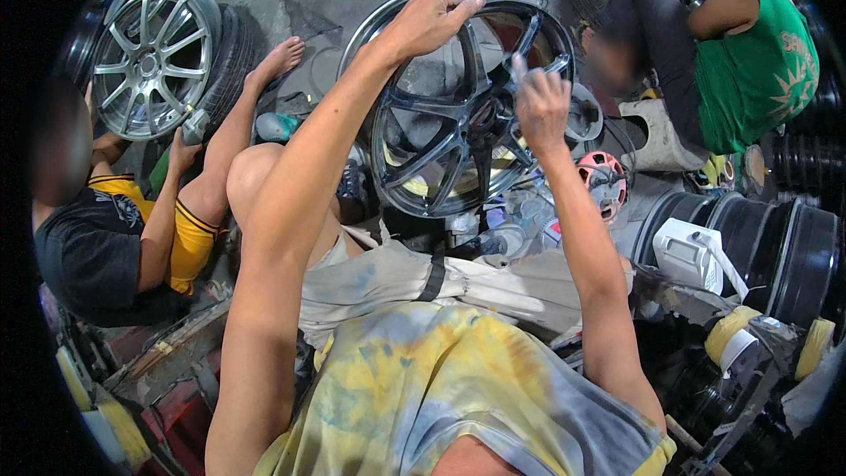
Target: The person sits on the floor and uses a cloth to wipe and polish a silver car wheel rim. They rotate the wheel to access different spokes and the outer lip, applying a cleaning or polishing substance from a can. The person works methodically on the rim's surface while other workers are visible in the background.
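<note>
A glossy black alloy wheel rim [454, 137] with several spokes stands tilted in front of my knees. My left hand [436, 19] grips its far upper edge, the fingers bent over the lip and partly hidden. Over the right-hand spokes is my right hand [543, 106], its fingers curled closed. A small pale, blurred shape pokes up from that fist, and I cannot make out whether it is a finger or a held piece.
At left, a person in a black shirt [84, 256] handles a silver wheel rim [148, 62]. A person in a green top [753, 62] sits at far right. Beside me lie black rims [793, 256], a white container [689, 254] and a pink round item [603, 181].
</note>
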Available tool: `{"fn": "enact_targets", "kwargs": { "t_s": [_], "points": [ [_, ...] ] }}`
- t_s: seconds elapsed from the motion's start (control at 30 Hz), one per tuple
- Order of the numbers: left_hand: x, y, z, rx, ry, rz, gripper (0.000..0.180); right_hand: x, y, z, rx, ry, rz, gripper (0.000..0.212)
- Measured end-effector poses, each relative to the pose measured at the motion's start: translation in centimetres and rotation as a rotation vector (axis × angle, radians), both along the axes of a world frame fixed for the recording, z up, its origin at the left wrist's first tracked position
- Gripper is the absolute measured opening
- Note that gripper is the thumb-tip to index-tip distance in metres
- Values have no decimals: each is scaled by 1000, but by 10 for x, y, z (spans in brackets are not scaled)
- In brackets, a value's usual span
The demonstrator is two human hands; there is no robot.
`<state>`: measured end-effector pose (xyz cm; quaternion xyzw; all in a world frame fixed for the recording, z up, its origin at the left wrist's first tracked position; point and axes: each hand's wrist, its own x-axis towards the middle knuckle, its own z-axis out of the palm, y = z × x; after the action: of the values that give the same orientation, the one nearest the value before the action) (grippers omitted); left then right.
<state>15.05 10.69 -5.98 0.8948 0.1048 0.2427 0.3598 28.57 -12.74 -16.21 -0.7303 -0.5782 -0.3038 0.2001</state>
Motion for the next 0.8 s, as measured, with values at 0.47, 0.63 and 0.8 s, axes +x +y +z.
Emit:
{"fn": "enact_targets", "kwargs": {
  "t_s": [0.47,0.63,0.8],
  "points": [
    [-2,5,-10,-45,35,-2,49,-16,37,-7,289,301,-192,41],
    [-1,13,-14,-52,4,11,50,-7,50,5,290,312,-150,35],
    [-5,20,-6,-50,208,21,51,-26,38,-21,304,348,-130,34]
  ]
}}
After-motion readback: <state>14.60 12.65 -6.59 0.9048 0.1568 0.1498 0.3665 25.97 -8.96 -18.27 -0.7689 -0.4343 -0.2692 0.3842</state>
